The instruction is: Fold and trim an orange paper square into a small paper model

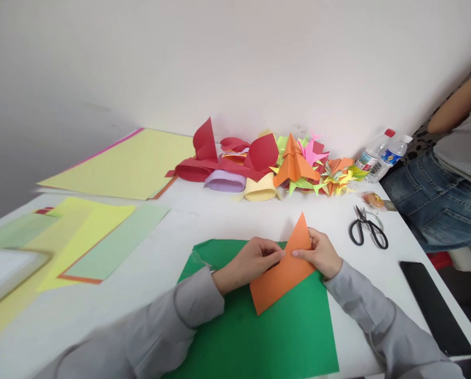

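Observation:
A folded sheet of orange paper (285, 279), pointed at its upper end, is held between both hands over a large green sheet (267, 337) on the table. My left hand (255, 260) pinches the orange paper's left edge, thumb and fingertips together near its middle. On the other side, my right hand (322, 252) grips the right edge, with its thumb lying on the front face and its fingers behind, partly hidden.
Paper sheets (133, 166) lie at the left. Folded paper shapes (293, 163) crowd the wall beside two bottles (389, 158). Black-handled scissors (365, 229) and a black phone-like slab (435, 308) lie right. A person in jeans (437, 200) stands beyond the table's right edge.

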The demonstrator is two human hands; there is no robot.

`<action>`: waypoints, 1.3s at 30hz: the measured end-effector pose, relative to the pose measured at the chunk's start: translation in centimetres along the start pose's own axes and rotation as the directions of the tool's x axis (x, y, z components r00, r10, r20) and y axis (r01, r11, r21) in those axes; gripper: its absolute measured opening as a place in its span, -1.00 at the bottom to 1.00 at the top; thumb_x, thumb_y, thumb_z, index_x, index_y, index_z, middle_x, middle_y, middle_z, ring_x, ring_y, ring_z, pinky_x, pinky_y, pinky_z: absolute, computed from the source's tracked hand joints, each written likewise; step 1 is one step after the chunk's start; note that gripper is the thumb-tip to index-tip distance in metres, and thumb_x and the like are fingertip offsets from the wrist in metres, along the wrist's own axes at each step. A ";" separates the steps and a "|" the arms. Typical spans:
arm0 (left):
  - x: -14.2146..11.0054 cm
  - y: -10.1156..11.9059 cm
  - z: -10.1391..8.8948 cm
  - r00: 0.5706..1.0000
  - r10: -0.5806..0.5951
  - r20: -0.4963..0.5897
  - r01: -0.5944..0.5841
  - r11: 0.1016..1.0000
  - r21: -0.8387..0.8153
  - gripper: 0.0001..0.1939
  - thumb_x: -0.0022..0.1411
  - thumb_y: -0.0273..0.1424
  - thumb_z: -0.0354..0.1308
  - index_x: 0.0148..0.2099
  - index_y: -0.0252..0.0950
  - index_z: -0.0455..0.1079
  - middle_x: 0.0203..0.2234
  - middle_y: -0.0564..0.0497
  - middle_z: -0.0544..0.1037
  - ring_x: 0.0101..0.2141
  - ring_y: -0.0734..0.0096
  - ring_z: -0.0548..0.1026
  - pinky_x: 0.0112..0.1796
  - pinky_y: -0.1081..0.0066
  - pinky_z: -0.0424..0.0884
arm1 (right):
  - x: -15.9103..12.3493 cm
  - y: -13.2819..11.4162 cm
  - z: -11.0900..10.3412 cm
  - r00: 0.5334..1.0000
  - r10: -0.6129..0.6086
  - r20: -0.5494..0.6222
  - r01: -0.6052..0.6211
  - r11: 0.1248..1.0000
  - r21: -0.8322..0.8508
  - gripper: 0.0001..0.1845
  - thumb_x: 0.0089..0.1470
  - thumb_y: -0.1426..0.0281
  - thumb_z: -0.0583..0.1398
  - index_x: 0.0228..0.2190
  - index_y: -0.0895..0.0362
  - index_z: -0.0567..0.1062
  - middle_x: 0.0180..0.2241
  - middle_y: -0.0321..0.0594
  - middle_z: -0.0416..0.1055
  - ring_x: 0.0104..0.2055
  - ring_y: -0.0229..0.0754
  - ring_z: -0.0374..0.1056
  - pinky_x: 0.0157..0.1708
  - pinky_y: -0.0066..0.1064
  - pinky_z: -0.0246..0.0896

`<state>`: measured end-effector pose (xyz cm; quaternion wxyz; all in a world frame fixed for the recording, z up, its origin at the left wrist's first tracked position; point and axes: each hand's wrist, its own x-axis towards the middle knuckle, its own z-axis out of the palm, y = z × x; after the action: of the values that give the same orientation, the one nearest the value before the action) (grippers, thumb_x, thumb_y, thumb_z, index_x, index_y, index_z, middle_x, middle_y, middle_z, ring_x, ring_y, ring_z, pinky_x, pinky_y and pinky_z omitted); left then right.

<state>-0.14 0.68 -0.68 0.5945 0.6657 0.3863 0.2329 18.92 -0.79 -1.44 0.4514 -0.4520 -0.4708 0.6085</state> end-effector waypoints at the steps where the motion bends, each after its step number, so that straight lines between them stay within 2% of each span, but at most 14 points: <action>1: 0.0 0.0 0.0 1.000 0.004 0.011 -0.004 1.000 0.012 -0.60 0.08 -0.13 0.07 -0.59 -0.33 0.22 -0.72 0.16 0.12 -0.62 0.59 0.04 -0.58 0.48 -0.05 | 0.0 0.1 0.0 1.000 -0.004 -0.007 0.004 1.000 0.002 -0.56 -0.41 0.39 0.44 -0.38 0.14 0.47 -0.46 -0.32 0.52 -0.45 -0.24 0.42 -0.40 -0.41 0.34; 6: 0.0 -0.1 0.0 0.999 0.003 0.048 -0.008 0.994 0.110 -0.55 0.07 -0.09 0.09 -0.62 -0.32 0.13 -0.70 0.16 0.08 -0.60 0.59 0.02 -0.58 0.48 -0.08 | 0.0 0.1 0.1 0.998 -0.002 -0.064 0.004 1.000 0.023 -0.58 -0.45 0.38 0.46 -0.44 0.15 0.48 -0.49 -0.32 0.53 -0.49 -0.24 0.42 -0.43 -0.40 0.35; 15: -0.1 0.5 -0.2 0.996 -0.013 0.090 -0.005 0.979 0.202 -0.53 0.11 -0.07 0.02 -0.61 -0.26 -0.04 -0.69 0.18 0.00 -0.61 0.59 -0.03 -0.59 0.46 -0.11 | 0.1 0.0 0.0 0.996 0.018 -0.082 -0.013 0.997 0.071 -0.59 -0.47 0.43 0.46 -0.45 0.15 0.50 -0.51 -0.32 0.55 -0.52 -0.23 0.44 -0.45 -0.41 0.37; 22: -0.2 0.6 -0.6 0.984 0.004 0.176 -0.032 0.987 0.157 -0.61 0.07 -0.15 0.09 -0.59 -0.30 0.12 -0.68 0.17 0.07 -0.60 0.58 0.02 -0.57 0.47 -0.07 | 0.3 0.1 -0.8 0.994 0.001 -0.108 0.012 0.992 0.123 -0.60 -0.43 0.44 0.46 -0.42 0.15 0.51 -0.48 -0.30 0.57 -0.50 -0.22 0.46 -0.44 -0.41 0.39; 24: -0.2 0.5 -0.7 0.988 0.011 0.153 -0.028 0.993 0.112 -0.60 0.07 -0.13 0.09 -0.60 -0.31 0.13 -0.69 0.17 0.07 -0.60 0.59 0.02 -0.57 0.47 -0.06 | 0.3 0.0 -0.9 0.993 0.018 -0.118 0.001 0.988 0.155 -0.62 -0.39 0.40 0.45 -0.42 0.15 0.51 -0.50 -0.29 0.57 -0.51 -0.22 0.46 -0.45 -0.41 0.38; 28: -0.1 0.1 -0.8 0.999 0.017 0.027 -0.016 1.000 -0.006 -0.58 0.05 -0.09 0.12 -0.59 -0.33 0.19 -0.68 0.17 0.09 -0.58 0.58 0.03 -0.56 0.48 -0.04 | 0.4 0.0 -1.1 0.988 0.038 -0.152 -0.007 0.979 0.203 -0.70 -0.30 0.30 0.43 -0.48 0.17 0.52 -0.57 -0.27 0.54 -0.55 -0.25 0.44 -0.48 -0.45 0.35; 31: 0.0 -0.1 -0.9 0.999 0.009 -0.034 -0.011 0.999 -0.049 -0.59 0.03 -0.08 0.14 -0.55 -0.35 0.27 -0.67 0.15 0.16 -0.57 0.56 0.07 -0.55 0.49 -0.01 | 0.6 0.2 -1.3 0.979 -0.008 -0.203 0.041 0.987 0.156 -0.72 -0.25 0.27 0.41 -0.54 0.18 0.50 -0.62 -0.29 0.51 -0.59 -0.32 0.38 -0.56 -0.53 0.28; 33: 0.0 -0.1 -0.9 0.999 -0.002 -0.043 -0.001 0.998 -0.056 -0.60 0.02 -0.09 0.15 -0.55 -0.36 0.30 -0.68 0.15 0.17 -0.58 0.56 0.07 -0.55 0.49 -0.02 | 0.6 0.3 -1.4 0.970 -0.055 -0.236 0.076 0.994 0.083 -0.72 -0.22 0.25 0.40 -0.55 0.18 0.50 -0.69 -0.35 0.44 -0.69 -0.39 0.26 -0.67 -0.59 0.14; 36: -0.1 0.0 -1.0 0.999 -0.015 -0.041 0.011 0.996 -0.086 -0.60 0.00 -0.09 0.18 -0.54 -0.36 0.31 -0.69 0.15 0.19 -0.59 0.56 0.08 -0.56 0.49 -0.02 | 0.5 0.1 -1.5 0.966 -0.089 -0.244 0.088 0.996 -0.013 -0.70 -0.20 0.21 0.38 -0.56 0.19 0.49 -0.80 -0.45 0.27 -0.80 -0.47 0.01 -0.81 -0.61 -0.16; 39: -0.1 0.2 -1.0 1.000 -0.006 -0.008 0.004 0.991 -0.133 -0.62 -0.06 -0.11 0.24 -0.55 -0.35 0.31 -0.68 0.14 0.23 -0.59 0.56 0.13 -0.57 0.50 0.02 | 0.5 0.0 -1.4 0.971 -0.090 -0.220 0.082 0.996 -0.045 -0.68 -0.24 0.20 0.39 -0.57 0.19 0.49 -0.82 -0.46 0.24 -0.82 -0.48 -0.06 -0.83 -0.59 -0.26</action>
<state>-0.93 1.21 -0.33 0.6365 0.6225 0.3741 0.2596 20.21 -0.07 -1.75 0.5188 -0.5043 -0.4475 0.5256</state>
